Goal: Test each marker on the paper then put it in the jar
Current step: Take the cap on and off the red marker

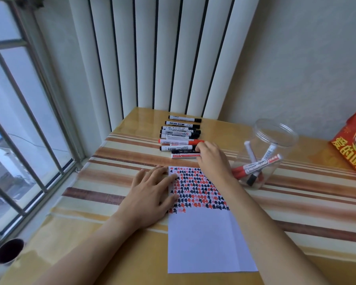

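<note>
On the tabletop (115, 239) our flat left hand (150, 198) steadies the paper (203, 239) while our right hand (211, 159) pinches the next marker (184, 155) to test.

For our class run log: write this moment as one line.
left hand: flat on paper | right hand: reaching row of markers | jar: several markers inside

two arms are showing, reaching in from the bottom. both are bare all the way down, wearing no sleeves. the left hand (150, 194) and the right hand (212, 159) are wearing no gloves, rings or watch.
</note>
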Available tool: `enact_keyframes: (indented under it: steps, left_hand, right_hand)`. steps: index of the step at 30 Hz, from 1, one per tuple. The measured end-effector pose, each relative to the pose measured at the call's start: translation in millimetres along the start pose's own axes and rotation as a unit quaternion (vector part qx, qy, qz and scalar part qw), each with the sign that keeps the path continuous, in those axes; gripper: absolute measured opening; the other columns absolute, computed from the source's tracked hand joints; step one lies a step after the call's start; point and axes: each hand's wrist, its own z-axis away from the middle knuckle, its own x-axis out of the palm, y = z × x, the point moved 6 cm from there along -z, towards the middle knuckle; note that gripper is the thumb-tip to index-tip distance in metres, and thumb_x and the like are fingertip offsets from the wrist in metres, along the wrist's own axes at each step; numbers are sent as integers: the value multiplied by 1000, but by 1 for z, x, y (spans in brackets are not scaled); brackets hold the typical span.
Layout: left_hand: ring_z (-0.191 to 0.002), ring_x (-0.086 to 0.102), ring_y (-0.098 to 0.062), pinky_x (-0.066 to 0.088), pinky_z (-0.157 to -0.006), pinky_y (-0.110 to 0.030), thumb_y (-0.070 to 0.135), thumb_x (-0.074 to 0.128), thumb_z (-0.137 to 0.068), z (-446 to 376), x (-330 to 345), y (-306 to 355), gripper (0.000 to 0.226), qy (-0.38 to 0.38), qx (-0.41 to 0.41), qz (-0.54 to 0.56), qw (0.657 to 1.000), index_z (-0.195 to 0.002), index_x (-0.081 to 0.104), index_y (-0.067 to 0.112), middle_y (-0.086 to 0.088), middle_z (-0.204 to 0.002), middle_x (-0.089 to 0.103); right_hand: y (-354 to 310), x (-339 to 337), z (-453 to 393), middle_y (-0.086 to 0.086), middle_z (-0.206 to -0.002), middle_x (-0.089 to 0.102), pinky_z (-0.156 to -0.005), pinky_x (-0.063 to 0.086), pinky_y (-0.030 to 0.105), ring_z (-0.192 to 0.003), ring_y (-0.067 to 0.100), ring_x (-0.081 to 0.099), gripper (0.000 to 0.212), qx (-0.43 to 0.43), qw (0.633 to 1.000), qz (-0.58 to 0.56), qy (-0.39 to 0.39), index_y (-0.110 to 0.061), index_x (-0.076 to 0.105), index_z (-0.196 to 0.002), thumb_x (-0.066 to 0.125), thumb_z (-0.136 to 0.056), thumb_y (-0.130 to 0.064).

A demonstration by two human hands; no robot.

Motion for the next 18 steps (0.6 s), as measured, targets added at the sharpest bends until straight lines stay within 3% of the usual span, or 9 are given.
enact_keyframes:
  steps: [5, 9, 11, 14, 16, 18]
  left_hand:
    - [-152, 20, -14, 10, -124, -47, 73, 22, -95, 0, -4, 2, 69, 4, 3, 18, 1000, -154, 32, 40, 6, -161, 31]
    - [-146, 32, -10, 24, -121, -43, 62, 37, -99, 3, -20, 4, 59, 80, 16, 95, 992, -149, 43, 33, 8, -154, 40]
    - [-137, 43, -9, 30, -115, -36, 57, 40, -100, 5, -27, 8, 54, 108, 30, 112, 987, -146, 47, 30, 10, -145, 50]
    - [-123, 54, -11, 39, -105, -35, 50, 46, -102, 4, -26, 20, 43, 110, 54, 115, 986, -137, 56, 28, 10, -128, 62]
    - [-107, 62, -13, 46, -94, -39, 43, 50, -102, 3, -23, 27, 31, 115, 85, 109, 984, -125, 62, 26, 12, -112, 66]
    - [-95, 61, -14, 49, -84, -39, 37, 52, -103, 3, -23, 31, 23, 127, 106, 106, 981, -118, 61, 24, 11, -104, 65]
  right_hand:
    - [-3, -8, 10, 1, -101, 61, -81, 57, 33, -93, 15, 59, 8, -21, 1000, 17, 9, -10, 69, -102, 64, -97, -6]
    - [-8, -37, 40, -5, -98, 61, -72, 52, 21, -83, 9, 60, 5, 40, 986, -152, 49, -14, 67, -100, 69, -95, -13]
    - [-15, -40, 64, -4, -89, 67, -69, 54, 21, -78, 10, 64, 5, 93, 945, -313, 30, -15, 67, -95, 72, -93, -14]
    - [-33, -28, 97, 3, -90, 74, -74, 57, 28, -81, 16, 71, 3, 173, 826, -533, -51, -10, 68, -99, 67, -97, -10]
    - [-41, -23, 111, 7, -90, 75, -74, 57, 26, -80, 16, 71, 6, 195, 772, -598, -85, -5, 67, -103, 64, -98, -4]
    - [-41, -26, 115, 10, -92, 76, -76, 59, 29, -80, 17, 71, 9, 198, 741, -636, -89, -4, 66, -105, 66, -98, -9]
